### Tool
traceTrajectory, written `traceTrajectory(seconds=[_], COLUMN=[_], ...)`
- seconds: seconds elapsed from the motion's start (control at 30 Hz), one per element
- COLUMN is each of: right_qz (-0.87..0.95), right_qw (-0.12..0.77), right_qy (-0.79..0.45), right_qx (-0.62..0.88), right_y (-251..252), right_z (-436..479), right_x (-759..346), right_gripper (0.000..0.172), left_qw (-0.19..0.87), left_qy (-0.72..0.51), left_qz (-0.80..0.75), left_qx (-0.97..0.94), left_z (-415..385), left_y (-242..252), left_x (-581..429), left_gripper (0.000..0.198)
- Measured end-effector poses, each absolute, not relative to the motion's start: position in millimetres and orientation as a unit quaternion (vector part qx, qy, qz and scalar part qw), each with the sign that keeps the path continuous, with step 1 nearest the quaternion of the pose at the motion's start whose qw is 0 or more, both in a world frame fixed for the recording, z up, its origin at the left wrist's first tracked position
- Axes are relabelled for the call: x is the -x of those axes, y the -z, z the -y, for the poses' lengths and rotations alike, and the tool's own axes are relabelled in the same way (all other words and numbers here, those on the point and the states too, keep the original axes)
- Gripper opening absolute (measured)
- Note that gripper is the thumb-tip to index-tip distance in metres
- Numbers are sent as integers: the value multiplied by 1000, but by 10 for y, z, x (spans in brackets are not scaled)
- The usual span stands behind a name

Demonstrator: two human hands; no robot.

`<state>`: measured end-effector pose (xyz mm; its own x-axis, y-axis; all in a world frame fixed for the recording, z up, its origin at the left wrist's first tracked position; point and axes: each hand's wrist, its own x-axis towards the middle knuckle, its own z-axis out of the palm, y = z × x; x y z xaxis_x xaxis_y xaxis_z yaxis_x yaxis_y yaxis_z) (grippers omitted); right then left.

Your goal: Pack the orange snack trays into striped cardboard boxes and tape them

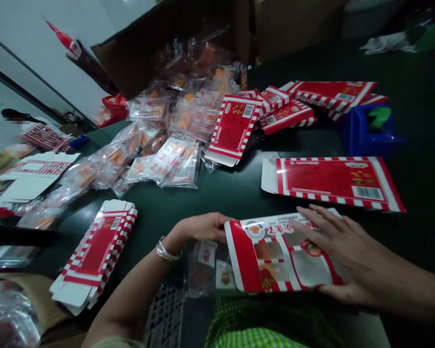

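A red and white printed carton (306, 268) with cut-out windows is tilted toward me at the table's near edge. Orange pieces show through its left windows. My right hand (339, 246) grips the carton's right part, fingers spread over the printed face and thumb at the lower edge. At its upper left corner, my left hand (206, 226) is closed against the edge; its fingertips are partly hidden behind the carton. Below this hand, a clear plastic packet (201, 270) with small printed cards sticks out beside the carton's left end; whether it is partly inside is hidden.
A flat red carton (329, 181) lies beyond my right hand. A stack of folded cartons (97, 246) is on the left. Clear packets (181, 159) pile up at the back, beside more red cartons (235, 128). A blue holder (369, 133) stands at the right; a brown cardboard box (47, 299) is lower left.
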<state>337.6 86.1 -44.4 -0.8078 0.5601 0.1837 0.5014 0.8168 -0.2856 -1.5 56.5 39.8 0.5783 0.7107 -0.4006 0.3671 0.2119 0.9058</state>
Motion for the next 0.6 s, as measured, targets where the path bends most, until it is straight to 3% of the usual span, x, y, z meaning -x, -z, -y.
traceTrajectory(seconds=[0.1,0.2,0.23,0.4,0.6], right_qz=[939,929,917,833,870], right_qw=[128,172,191,194,193], right_qy=[-131,-128,-130,-217,-220], right_qx=[291,300,325,470,397], right_y=[446,492,516,555,469], right_z=[-923,-918,-896,-618,-494], right_x=[-3424,-3611,-3684,-3763,-3319], right_gripper=[103,113,115,93,117], left_qw=[556,400,394,610,704], left_qy=[-195,-244,-235,-296,-400], left_qz=[-530,-718,-756,-666,-538], left_qx=[-610,-515,-467,-311,-233], left_z=[-496,-85,87,475,219], left_y=[-474,-483,-452,-118,-189], left_x=[237,647,734,471,-162], left_gripper=[27,24,24,26,41])
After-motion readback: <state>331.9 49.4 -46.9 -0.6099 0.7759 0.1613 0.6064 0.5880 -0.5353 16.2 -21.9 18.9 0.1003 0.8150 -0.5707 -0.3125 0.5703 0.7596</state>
